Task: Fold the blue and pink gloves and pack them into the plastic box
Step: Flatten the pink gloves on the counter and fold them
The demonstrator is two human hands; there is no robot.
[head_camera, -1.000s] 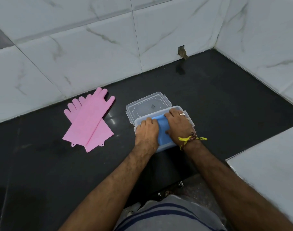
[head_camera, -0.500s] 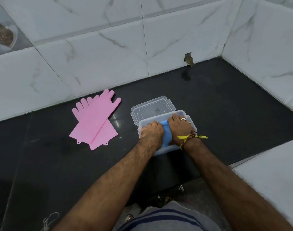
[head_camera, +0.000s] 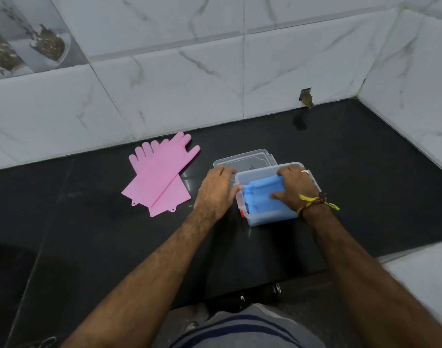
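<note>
**Mia:** Where are the blue gloves (head_camera: 261,197)?

**Tom:** They are folded and sit inside the plastic box (head_camera: 272,218). The box is clear and stands on the black worktop (head_camera: 365,172), near the middle.

**Mia:** What is the right hand (head_camera: 296,188) doing?

**Tom:** It lies on top of the blue gloves and presses them down into the box. Its fingers bend over the far end of the gloves, and its thumb rests flat on the blue. So its grip is partly closed, down on the gloves. There is a ring on one finger and a yellow thread (head_camera: 315,200) tied at the wrist.

**Mia:** And the left hand (head_camera: 216,188)?

**Tom:** It is at the left side of the box. Its thumb touches the left rim of the box. Its fingers reach toward the lid (head_camera: 250,158), and they look loosely bent. One cannot tell if that grip has hold of anything.

**Mia:** Where is the lid?

**Tom:** It lies flat just behind the box, toward the wall.

**Mia:** And the pink gloves (head_camera: 159,177)?

**Tom:** They lie flat on the worktop, well to the left of the box, one across the other. Their fingers point to the white tiled wall (head_camera: 189,84). No hand touches them.
</note>
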